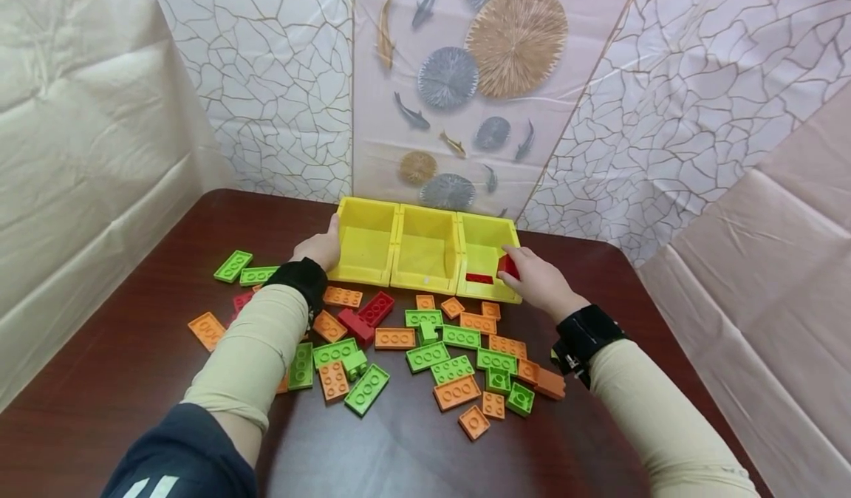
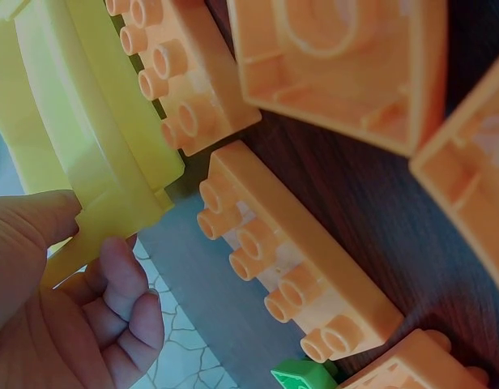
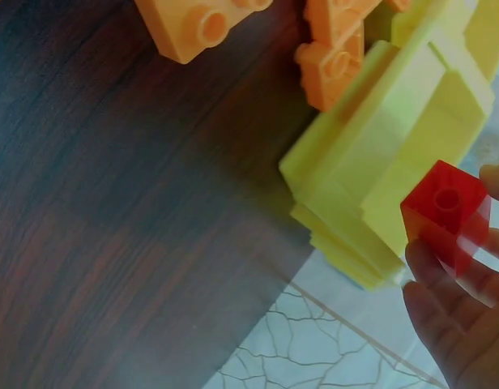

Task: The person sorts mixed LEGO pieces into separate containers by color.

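A yellow three-compartment box (image 1: 396, 245) stands toward the back of the table. At its left end my left hand (image 1: 321, 250) grips the edge; in the left wrist view the thumb lies on one side of the yellow wall (image 2: 87, 138) and the curled fingers on the other. My right hand (image 1: 541, 284) pinches a small red building brick (image 3: 445, 211) between thumb and fingers, over the right end of the box. Inside the right compartment lies another red brick (image 1: 479, 278). The other two compartments show bare yellow floors.
Many orange bricks (image 1: 395, 338) and green bricks (image 1: 367, 389) lie scattered in front of the box. Red bricks (image 1: 376, 309) lie among them near the middle. More green bricks (image 1: 233, 266) are at the left, beyond my left forearm. A patterned cloth (image 1: 425, 114) hangs behind the table.
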Demonstrator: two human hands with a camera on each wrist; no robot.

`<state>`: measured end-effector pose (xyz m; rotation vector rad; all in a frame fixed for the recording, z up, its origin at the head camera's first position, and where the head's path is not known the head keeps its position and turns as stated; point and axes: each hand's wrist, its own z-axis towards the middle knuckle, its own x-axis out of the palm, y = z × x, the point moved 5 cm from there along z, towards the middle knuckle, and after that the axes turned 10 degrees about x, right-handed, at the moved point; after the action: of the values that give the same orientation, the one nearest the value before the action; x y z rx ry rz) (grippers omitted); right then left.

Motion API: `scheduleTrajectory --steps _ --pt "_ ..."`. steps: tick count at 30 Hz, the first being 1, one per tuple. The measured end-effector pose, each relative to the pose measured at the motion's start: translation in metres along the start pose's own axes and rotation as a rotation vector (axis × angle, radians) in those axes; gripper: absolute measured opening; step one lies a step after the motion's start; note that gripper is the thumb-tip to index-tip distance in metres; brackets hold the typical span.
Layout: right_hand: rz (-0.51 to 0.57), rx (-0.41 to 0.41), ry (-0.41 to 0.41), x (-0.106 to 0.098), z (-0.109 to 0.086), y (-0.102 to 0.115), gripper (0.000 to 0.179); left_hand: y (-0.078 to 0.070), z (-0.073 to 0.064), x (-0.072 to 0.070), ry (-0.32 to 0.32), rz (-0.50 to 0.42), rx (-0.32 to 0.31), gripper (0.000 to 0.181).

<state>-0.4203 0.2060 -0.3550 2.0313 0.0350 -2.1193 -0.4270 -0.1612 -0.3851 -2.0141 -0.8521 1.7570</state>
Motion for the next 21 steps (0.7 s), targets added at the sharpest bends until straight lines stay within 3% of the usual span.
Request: scheduleTrajectory --steps 9,15,19,21 --pt "-0.211 -0.087 -0.085 0.013 0.007 0.003 0.051 -0.003 -0.005 -0.002 0.011 0.012 -0.016 0.094" --pt "-0.251 -0.039 -0.005 0.024 0.010 0.000 0.052 -0.006 -0.011 -0.005 -0.005 -0.036 -0.024 0.091" --pt "-0.255 -0.028 0.042 0.029 0.011 0.000 0.053 -0.005 -0.009 -0.004 0.000 -0.022 -0.014 0.091" --pt "-0.248 -0.035 0.059 0.030 0.010 0.002 0.052 -0.006 -0.007 -0.004 0.015 0.036 0.026 0.085"
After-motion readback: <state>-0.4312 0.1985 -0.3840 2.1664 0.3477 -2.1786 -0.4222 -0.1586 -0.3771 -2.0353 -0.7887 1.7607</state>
